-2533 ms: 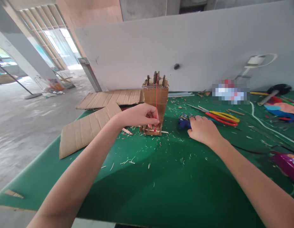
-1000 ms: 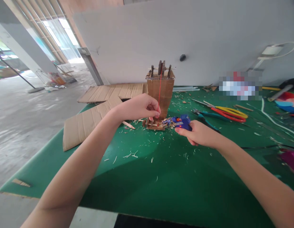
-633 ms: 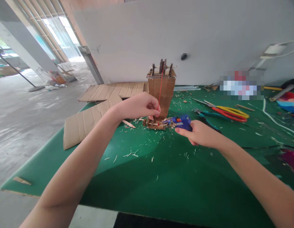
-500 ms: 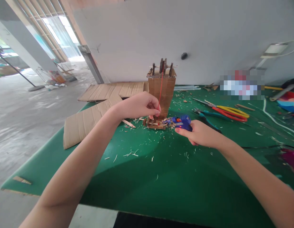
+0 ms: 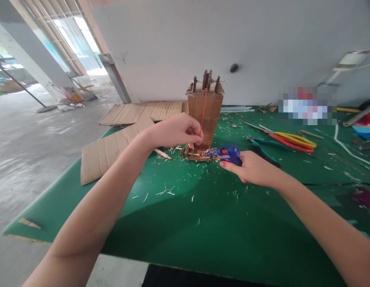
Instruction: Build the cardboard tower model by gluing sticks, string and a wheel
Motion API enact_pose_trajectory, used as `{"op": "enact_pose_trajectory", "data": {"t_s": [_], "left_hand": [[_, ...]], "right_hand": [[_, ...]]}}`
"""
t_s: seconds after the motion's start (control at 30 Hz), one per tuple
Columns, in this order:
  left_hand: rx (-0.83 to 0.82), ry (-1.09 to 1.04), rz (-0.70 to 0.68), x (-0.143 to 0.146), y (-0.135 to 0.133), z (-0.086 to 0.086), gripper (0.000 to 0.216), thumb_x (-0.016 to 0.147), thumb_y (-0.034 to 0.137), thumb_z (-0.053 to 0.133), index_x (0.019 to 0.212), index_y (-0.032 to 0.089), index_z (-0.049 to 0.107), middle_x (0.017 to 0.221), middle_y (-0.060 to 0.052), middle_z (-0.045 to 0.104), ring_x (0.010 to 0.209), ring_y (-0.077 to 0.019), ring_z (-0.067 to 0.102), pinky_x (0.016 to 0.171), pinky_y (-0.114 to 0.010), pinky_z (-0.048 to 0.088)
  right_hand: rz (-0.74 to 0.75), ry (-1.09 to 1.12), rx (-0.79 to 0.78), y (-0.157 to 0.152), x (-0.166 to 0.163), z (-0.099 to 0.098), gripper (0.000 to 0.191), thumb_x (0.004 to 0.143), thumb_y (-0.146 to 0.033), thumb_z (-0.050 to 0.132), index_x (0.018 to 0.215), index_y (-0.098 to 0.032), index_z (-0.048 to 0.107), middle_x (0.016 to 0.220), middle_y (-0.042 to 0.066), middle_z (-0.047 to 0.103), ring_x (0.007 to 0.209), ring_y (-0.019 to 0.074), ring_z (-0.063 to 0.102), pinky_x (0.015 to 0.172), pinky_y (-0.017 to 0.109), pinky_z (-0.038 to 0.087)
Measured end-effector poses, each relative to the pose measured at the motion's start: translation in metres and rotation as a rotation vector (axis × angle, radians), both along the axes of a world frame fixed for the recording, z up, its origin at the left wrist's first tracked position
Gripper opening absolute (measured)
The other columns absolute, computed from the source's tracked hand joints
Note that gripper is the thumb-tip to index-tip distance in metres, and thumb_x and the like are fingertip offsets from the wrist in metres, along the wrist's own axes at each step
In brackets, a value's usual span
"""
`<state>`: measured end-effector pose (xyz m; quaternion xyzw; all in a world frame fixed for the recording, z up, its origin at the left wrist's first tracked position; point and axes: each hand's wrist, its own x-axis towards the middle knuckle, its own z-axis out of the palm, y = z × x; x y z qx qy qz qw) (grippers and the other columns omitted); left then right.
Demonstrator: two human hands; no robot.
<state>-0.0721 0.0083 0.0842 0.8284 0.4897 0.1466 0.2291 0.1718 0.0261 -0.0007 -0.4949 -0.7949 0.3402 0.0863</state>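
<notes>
A red string (image 5: pixel 204 107) runs down from the wheel-like pieces on top of an upright cardboard tower (image 5: pixel 213 115). My left hand (image 5: pixel 187 131) pinches its lower end, just in front of the tower. My right hand (image 5: pixel 250 165) is wrapped around a blue glue gun (image 5: pixel 229 154), whose nozzle points left. The nozzle end lies over the low cardboard tray (image 5: pixel 197 158) at the tower's foot, close to a thin stick in it. Whether the nozzle touches anything there cannot be made out.
Bent cardboard sheets (image 5: pixel 104 161) lie left of the tower. Right of the glue gun are teal-handled pliers (image 5: pixel 264 153) and scissors (image 5: pixel 292 139) with red and yellow handles. Wood shavings (image 5: pixel 170 191) litter the green tabletop (image 5: pixel 179 235). A grey wall (image 5: pixel 173 48) stands behind.
The view has shifted very slightly. My left hand still pinches the string, and my right hand keeps the glue gun at the tray with almost no movement.
</notes>
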Motion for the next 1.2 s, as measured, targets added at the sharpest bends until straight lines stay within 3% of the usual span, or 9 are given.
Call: {"op": "enact_pose_trajectory", "data": {"t_s": [0.4,0.53,0.7,0.8,0.93,1.2], "left_hand": [[-0.01,0.067,-0.014,-0.003,0.003,-0.003,0.022,0.076,0.029,0.056,0.093,0.018,0.066,0.088,-0.002,0.069,0.076,-0.0138,0.062,0.065,-0.024,0.044],[0.025,0.269,0.055,-0.014,0.01,-0.014,0.035,0.07,0.033,0.06,0.103,0.02,0.061,0.091,-0.003,0.065,0.075,-0.0162,0.059,0.064,-0.026,0.04],[-0.049,0.464,0.117,-0.034,0.023,-0.035,0.041,0.062,0.022,0.06,0.103,0.019,0.058,0.096,-0.007,0.063,0.079,-0.0199,0.056,0.064,-0.027,0.038],[-0.046,0.487,0.104,-0.042,0.027,-0.044,0.035,0.064,0.02,0.056,0.099,0.018,0.058,0.101,-0.008,0.063,0.083,-0.0205,0.056,0.064,-0.026,0.038],[-0.04,0.425,0.072,-0.047,0.026,-0.051,0.022,0.07,0.021,0.05,0.09,0.018,0.059,0.09,-0.005,0.063,0.077,-0.0169,0.057,0.063,-0.025,0.039],[-0.012,0.43,0.083,-0.05,0.032,-0.062,0.028,0.068,0.015,0.05,0.093,0.017,0.061,0.086,-0.004,0.066,0.075,-0.0152,0.059,0.062,-0.023,0.04]], "right_hand": [[0.023,0.006,0.017,0.0,0.0,-0.001,0.048,0.078,-0.067,0.048,0.063,-0.022,0.044,0.046,-0.002,0.048,0.04,0.0133,0.05,0.045,0.028,0.035],[0.027,0.005,0.032,-0.001,0.0,0.0,0.047,0.078,-0.065,0.05,0.062,-0.022,0.042,0.046,-0.002,0.048,0.039,0.0122,0.048,0.045,0.028,0.035],[0.044,-0.001,0.037,-0.002,0.0,0.003,0.047,0.079,-0.064,0.05,0.06,-0.022,0.04,0.046,-0.002,0.048,0.04,0.0115,0.047,0.045,0.028,0.035],[0.047,0.005,0.023,-0.002,0.001,0.003,0.047,0.079,-0.064,0.049,0.061,-0.022,0.041,0.046,-0.002,0.048,0.04,0.0121,0.048,0.045,0.028,0.034],[0.055,0.034,0.013,-0.001,0.001,0.002,0.046,0.078,-0.063,0.05,0.06,-0.022,0.041,0.046,-0.003,0.046,0.041,0.013,0.05,0.047,0.028,0.035],[0.057,0.017,0.048,0.001,0.002,0.003,0.047,0.079,-0.064,0.048,0.061,-0.021,0.042,0.047,-0.003,0.049,0.04,0.0119,0.049,0.046,0.027,0.035]]}}
